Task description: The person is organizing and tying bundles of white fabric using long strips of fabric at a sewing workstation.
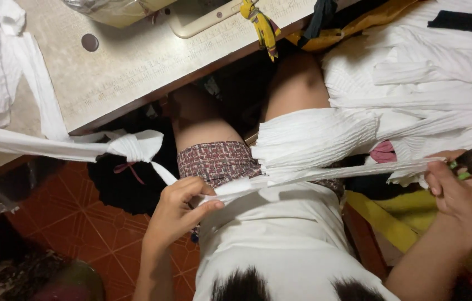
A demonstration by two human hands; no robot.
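A person seated at a sewing table (135,67) looks down at their lap. The left hand (177,214), at seven o'clock, pinches one end of a narrow white fabric strip (325,174) between thumb and fingers. The strip runs taut across the lap toward three o'clock, where the right hand (459,189) is closed on its other end and also holds small scissors (470,161) with green handles. A pleated white cloth (314,139) lies over the right thigh, just above the strip. A knotted white band (130,146) hangs at nine o'clock.
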